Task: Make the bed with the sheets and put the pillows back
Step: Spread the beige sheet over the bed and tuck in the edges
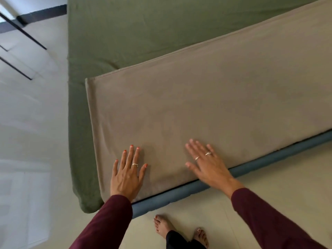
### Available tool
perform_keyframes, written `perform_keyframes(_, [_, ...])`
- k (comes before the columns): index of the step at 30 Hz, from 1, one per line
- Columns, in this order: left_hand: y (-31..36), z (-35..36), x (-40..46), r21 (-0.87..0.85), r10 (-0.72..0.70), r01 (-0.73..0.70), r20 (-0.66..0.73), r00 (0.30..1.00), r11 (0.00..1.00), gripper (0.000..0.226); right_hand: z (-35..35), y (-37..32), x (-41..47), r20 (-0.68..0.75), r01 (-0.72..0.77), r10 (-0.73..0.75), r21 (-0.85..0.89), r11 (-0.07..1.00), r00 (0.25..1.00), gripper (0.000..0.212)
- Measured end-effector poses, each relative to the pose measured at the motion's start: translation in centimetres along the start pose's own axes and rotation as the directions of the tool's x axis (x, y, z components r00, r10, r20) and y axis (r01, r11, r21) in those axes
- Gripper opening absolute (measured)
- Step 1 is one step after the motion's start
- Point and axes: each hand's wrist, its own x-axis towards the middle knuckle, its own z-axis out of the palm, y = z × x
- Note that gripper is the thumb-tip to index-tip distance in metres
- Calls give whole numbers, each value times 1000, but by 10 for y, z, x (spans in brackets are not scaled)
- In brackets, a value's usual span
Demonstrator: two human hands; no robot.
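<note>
The left hand point(126, 174) and the right hand point(206, 163) lie flat, fingers straight and spread, holding nothing, on the near edge of the smooth tan sheet point(206, 97), which covers the green bed sheet point(134, 31).

- Long maroon sleeves point(274, 218) cover both arms down to the wrists, in plain fabric.
- The left hand point(126, 177) wears one thin silver ring, and its nails are painted orange-red.
- The right hand point(206, 163) wears two silver rings on neighbouring fingers.
- Dark trouser legs point(181, 241) end above bare feet point(162, 226), whose toenails are painted the same orange-red.
</note>
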Motion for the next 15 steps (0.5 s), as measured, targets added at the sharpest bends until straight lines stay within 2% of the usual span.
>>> perform_keyframes(3, [29,-4,18,22,133,-132,-18,991,991,63,-9,59,-24,21,-236,239,-85,968,971,77])
perform_keyframes(5, [47,-6,28,22,184,-183,-22,983,983,62,-11,81,-43,66,-391,396,-69,918,916,72])
perform_keyframes(8, [65,-10,40,27,236,-236,-12,972,971,63,-17,84,-56,129,-682,674,28,731,728,76])
perform_keyframes(9, [68,-11,44,27,250,-250,3,968,968,64,-18,79,-54,130,-742,731,72,667,670,79])
perform_keyframes(10, [71,-12,49,26,263,-264,16,965,964,66,-19,73,-49,113,-766,757,110,634,643,79])
perform_keyframes(11, [74,-13,54,24,277,-278,26,960,960,67,-20,64,-42,76,-748,746,132,650,661,78])
perform_keyframes(12, [75,-14,58,19,290,-291,30,956,957,69,-19,54,-32,26,-695,699,138,706,715,76])
perform_keyframes(15, [82,-18,75,15,321,-322,53,946,947,79,-14,17,2,-50,-443,449,98,891,892,72])
